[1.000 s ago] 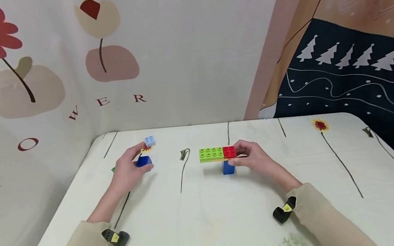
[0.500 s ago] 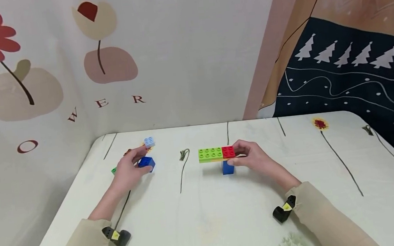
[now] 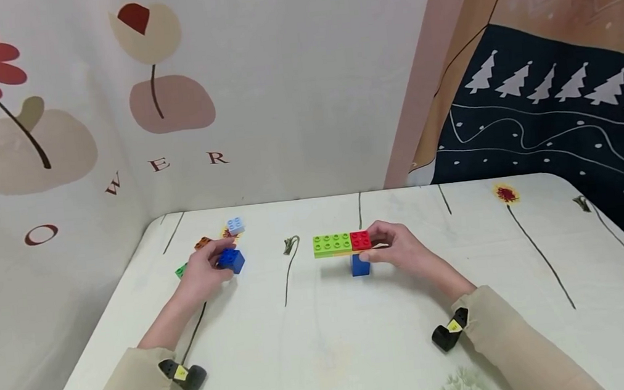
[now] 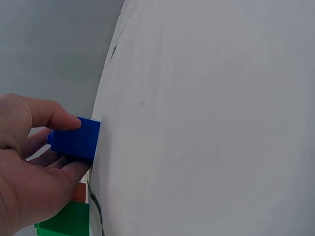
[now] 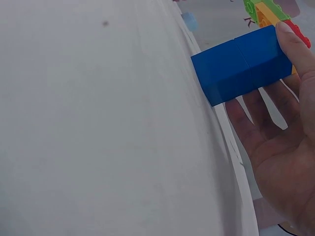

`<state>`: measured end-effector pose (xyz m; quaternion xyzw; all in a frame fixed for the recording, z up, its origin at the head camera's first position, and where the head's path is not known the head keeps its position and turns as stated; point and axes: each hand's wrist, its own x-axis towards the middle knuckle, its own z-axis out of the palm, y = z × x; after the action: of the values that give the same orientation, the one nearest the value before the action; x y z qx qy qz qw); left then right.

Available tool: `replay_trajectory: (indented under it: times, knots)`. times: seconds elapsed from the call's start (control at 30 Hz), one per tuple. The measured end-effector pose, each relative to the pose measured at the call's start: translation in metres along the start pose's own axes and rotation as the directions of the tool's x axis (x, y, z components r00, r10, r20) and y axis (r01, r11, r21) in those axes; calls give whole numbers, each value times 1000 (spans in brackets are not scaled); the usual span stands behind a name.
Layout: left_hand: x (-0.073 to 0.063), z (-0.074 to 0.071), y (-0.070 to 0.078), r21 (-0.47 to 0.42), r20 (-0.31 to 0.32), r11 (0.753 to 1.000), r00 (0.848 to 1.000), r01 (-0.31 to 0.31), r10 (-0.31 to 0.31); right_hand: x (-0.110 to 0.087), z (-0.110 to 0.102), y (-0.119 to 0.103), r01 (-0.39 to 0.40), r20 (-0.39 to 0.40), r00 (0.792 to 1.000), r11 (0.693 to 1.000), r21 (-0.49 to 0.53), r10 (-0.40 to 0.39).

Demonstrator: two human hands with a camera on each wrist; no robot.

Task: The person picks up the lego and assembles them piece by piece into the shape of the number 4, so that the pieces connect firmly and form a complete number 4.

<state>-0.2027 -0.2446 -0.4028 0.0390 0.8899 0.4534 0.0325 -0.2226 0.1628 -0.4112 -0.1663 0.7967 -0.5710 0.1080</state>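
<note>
Head view, floral table [image 3: 325,342], printed wall [image 3: 292,97], left grip [image 3: 203,272] pinching brick [image 3: 232,260], right grip [image 3: 401,249] pinching stacked bricks [image 3: 344,245]

Soft, bright light is filling the head view evenly, seemingly coming from above, and pale, fuzzy shadows are spreading on the table [image 3: 325,342] beneath the fingers of the left hand [image 3: 207,269] and right hand [image 3: 403,250]. Both wrist views are looking dimmer and greyer, and there the table edge is bowing near the fingers. Beside the right fingers, the blue bricks [image 5: 241,66] are looking darker on their lower faces; beyond the fingertips, a pale-blue block [image 5: 189,21] is looking blurred, while the nearer bricks' edges are showing crisply.
</note>
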Motion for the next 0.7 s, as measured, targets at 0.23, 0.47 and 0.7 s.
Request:
replay_trajectory:
  times: [0.23,0.47,0.7]
  knots:
    - [0,0,1,7,-18,999,999,47,-47,1,0,0,7,0,1000,1000,7,-7]
    - [-1,2,3,26,-20,997,997,74,-74,0,0,-1,-9,-10,1000,1000,-7,9]
    - [-1,4,8,51,-26,997,998,54,-52,1,0,0,-8,-13,1000,1000,-1,8]
